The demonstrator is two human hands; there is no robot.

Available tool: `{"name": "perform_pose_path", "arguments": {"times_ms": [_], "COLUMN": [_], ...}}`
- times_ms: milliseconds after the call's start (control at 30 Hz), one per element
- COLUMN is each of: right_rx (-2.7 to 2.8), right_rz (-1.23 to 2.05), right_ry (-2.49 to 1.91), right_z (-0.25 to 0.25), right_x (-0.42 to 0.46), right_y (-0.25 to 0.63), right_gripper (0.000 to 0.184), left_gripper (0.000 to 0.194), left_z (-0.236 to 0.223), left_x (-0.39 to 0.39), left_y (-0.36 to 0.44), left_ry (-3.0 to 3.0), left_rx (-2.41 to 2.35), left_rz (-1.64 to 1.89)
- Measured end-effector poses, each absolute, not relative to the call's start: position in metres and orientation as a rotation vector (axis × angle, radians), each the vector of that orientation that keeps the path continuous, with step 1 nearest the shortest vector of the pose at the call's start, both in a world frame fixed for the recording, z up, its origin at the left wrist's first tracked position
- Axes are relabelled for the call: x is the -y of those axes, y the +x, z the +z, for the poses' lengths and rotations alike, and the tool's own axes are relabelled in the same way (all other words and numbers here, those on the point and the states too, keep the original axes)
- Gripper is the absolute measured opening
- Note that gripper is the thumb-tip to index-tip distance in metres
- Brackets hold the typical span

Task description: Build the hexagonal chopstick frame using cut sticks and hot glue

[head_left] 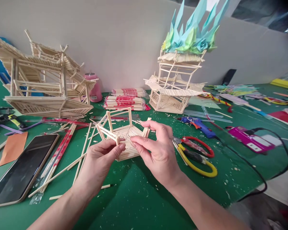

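Note:
A small frame of pale wooden sticks (pixel 126 130), with a slatted floor and short upright posts, sits before me on the green table. My left hand (pixel 103 156) pinches a post at its near left corner between thumb and fingers. At the right side of the frame, my right hand (pixel 157 148) has its thumb and a finger pressed together over the floor. Whatever lies in that pinch is too small to make out. Its index finger reaches up beside the right-hand posts. Loose wooden sticks (pixel 83 156) lie just left of the frame.
Two larger stick buildings (pixel 61 80) (pixel 174 91) stand behind, the right one topped with folded blue paper (pixel 194 28). Bundled sticks (pixel 124 103) lie between them. A phone (pixel 21 169) is at left. Pliers (pixel 199 156), a blue glue gun (pixel 198 125) and a pink power strip (pixel 251 139) with cables lie right.

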State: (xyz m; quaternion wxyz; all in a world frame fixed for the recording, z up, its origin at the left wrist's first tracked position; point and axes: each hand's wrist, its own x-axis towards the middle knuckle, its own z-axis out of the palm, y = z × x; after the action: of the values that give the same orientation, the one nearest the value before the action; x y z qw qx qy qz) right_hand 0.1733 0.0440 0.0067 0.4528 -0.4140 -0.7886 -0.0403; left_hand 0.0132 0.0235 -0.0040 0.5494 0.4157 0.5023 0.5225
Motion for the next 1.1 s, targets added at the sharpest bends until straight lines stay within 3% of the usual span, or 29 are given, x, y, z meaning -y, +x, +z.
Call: {"name": "perform_pose_path", "arguments": {"times_ms": [1100], "right_rx": [1.975], "right_rz": [-0.112], "right_ry": [-0.916], "right_z": [0.017], "right_x": [-0.057], "right_y": [0.173], "right_gripper": [0.013], "left_gripper": [0.014], "left_z": [0.007], "left_x": [-0.031], "left_y": [0.013], "left_ry": [0.733], "left_rx": [-1.093], "left_rz": [1.199]}}
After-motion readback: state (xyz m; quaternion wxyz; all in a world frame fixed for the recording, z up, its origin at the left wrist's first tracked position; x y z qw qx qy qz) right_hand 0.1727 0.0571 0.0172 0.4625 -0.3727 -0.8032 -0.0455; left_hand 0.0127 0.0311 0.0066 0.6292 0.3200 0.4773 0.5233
